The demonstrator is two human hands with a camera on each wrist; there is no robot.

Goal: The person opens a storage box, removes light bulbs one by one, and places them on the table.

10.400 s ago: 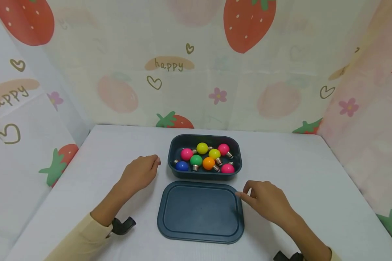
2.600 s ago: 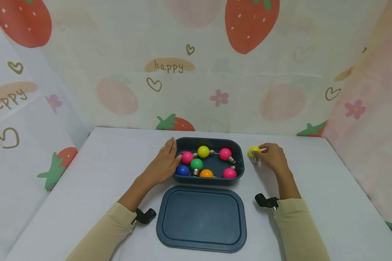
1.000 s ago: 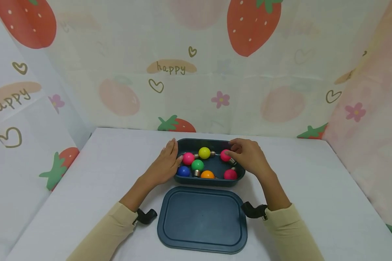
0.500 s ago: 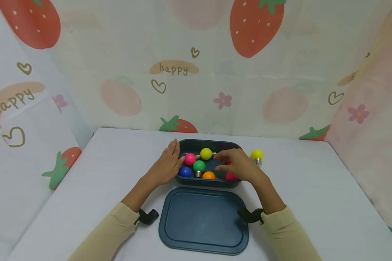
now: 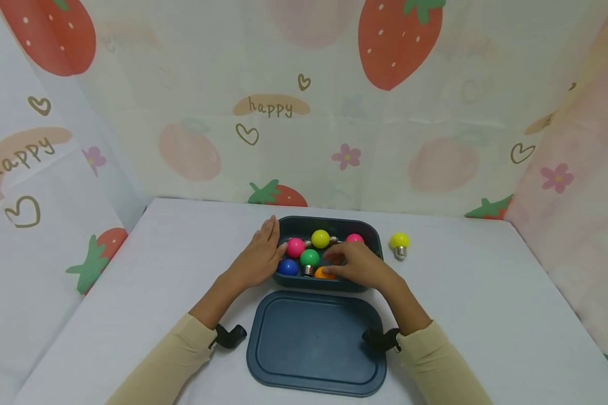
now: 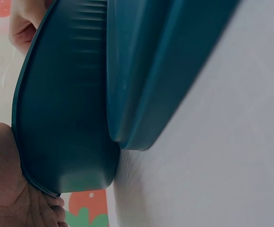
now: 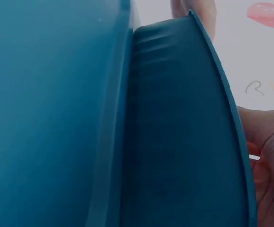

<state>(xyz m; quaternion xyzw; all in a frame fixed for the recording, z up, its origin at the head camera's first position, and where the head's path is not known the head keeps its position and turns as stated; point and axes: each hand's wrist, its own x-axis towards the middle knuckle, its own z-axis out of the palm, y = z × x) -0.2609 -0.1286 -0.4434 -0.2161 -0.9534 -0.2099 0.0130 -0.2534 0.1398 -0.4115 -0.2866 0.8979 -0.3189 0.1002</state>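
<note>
A smooth, dark blue box (image 5: pixel 324 284) with round corners sits on the white tabletop (image 5: pixel 486 304), and its flat lid (image 5: pixel 316 343) is just beside it at 6 o'clock. The left hand (image 5: pixel 255 256) has straight fingers resting on the box at 9 o'clock, while the right hand (image 5: pixel 362 264) comes in from 4 o'clock with bent fingers, its thumb at the orange bulb (image 5: pixel 322 273), though I cannot tell if it pinches it. Round, shiny blue (image 5: pixel 287 267), pink (image 5: pixel 296 247) and green (image 5: pixel 309 257) bulbs sit inside too, and a yellow bulb (image 5: pixel 399 242) with a ridged metal end rests outside at 3 o'clock.
</note>
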